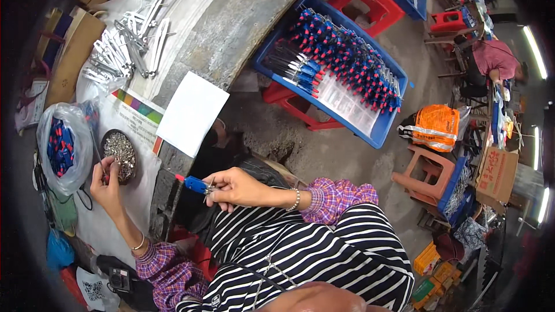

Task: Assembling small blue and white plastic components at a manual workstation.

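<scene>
My right hand (240,188) is closed around the metal end of a small hand tool with a blue handle (196,185) and a red tip, which points left. My left hand (106,185) has its fingers pinched together at the near-left edge of a dark round bowl (134,164) of small shiny metal parts (119,149). Whatever sits between those fingertips is too small to make out. Left of the bowl, a clear plastic bag (81,167) stands open, with blue and red handle pieces (60,147) inside.
Loose metal tool parts (124,49) lie heaped on paper at the bench's far left. A white sheet (192,114) overhangs the bench edge. To the right, a blue crate (378,138) of blue-and-red tools rests on a red stool (289,101). Another person (494,60) works at far right.
</scene>
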### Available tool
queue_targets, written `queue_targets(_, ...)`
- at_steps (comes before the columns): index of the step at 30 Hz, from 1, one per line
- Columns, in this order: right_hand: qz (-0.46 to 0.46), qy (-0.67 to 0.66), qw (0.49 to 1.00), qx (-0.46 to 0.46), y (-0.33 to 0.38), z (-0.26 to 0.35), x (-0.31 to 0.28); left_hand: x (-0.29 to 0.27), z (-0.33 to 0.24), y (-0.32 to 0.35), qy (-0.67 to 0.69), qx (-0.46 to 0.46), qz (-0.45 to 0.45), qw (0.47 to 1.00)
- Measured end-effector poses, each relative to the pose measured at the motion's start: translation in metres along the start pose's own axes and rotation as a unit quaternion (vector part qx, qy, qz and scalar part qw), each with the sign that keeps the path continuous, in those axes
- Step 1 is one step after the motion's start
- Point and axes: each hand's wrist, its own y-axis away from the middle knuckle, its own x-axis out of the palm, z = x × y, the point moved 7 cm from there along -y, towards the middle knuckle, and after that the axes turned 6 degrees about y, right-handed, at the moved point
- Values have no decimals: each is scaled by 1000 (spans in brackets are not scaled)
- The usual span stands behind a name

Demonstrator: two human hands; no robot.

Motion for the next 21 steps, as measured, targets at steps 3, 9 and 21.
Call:
queue_targets(3, 6, -2, 1000, -6, 1, 2, 0, -3, 1, 1, 20, -5, -18, 1000)
queue_targets(9, -12, -21, 1000, 0, 3, 1, -4, 0, -15, 5, 60, -44, -19, 997)
queue_targets(21, -67, 16, 998, -13, 3, 1, -10, 72, -118, 49, 131, 3, 196, 972)
